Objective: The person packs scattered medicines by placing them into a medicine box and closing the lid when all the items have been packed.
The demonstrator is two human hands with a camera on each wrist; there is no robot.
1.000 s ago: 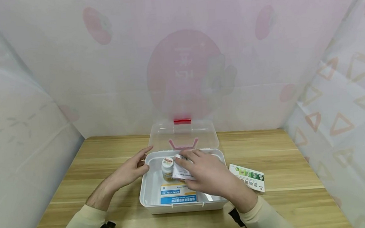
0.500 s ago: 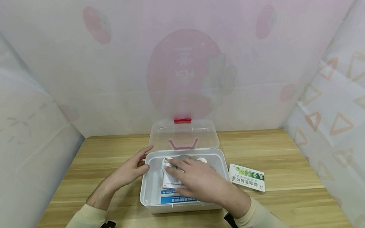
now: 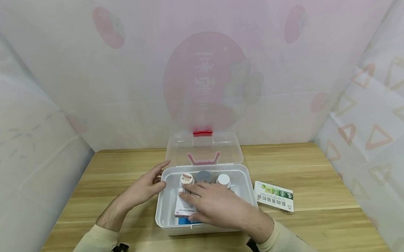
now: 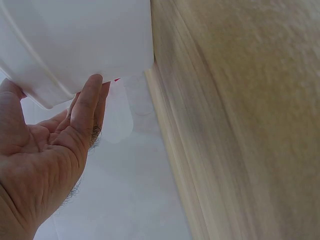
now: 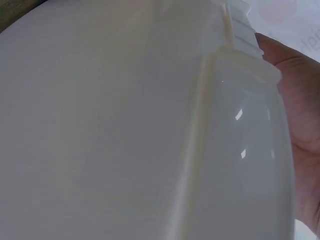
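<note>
A white plastic storage box point(image 3: 191, 230) stands with its clear lid point(image 3: 179, 146) tipped back. Beside its left rim is my left hand point(image 3: 145, 191), thumb and fingertips against the wall with fingers fairly straight; the left wrist view shows the same hand point(image 4: 55, 160) under the box edge. My right hand point(image 3: 224, 207) reaches inside and holds a small white medicine box point(image 3: 184, 206) with printed text. Under that lies a blue-and-white medicine box point(image 3: 184, 220), mostly covered. In the right wrist view the box wall point(image 5: 125, 125) hides the fingers and most of the right hand point(image 5: 302, 115).
Along the inside back stand a white-capped bottle with a printed top point(image 3: 186, 179), a grey-lidded container point(image 3: 203, 176) and another white-capped bottle point(image 3: 223, 179). A green-and-white medicine box point(image 3: 274, 196) lies on the wooden table point(image 3: 317, 196) to the right. Fabric walls point(image 3: 133, 87) surround the table.
My right hand has moved left and toward the front of the storage box with the small medicine box, uncovering the bottle tops at the back. The left hand has stayed in place.
</note>
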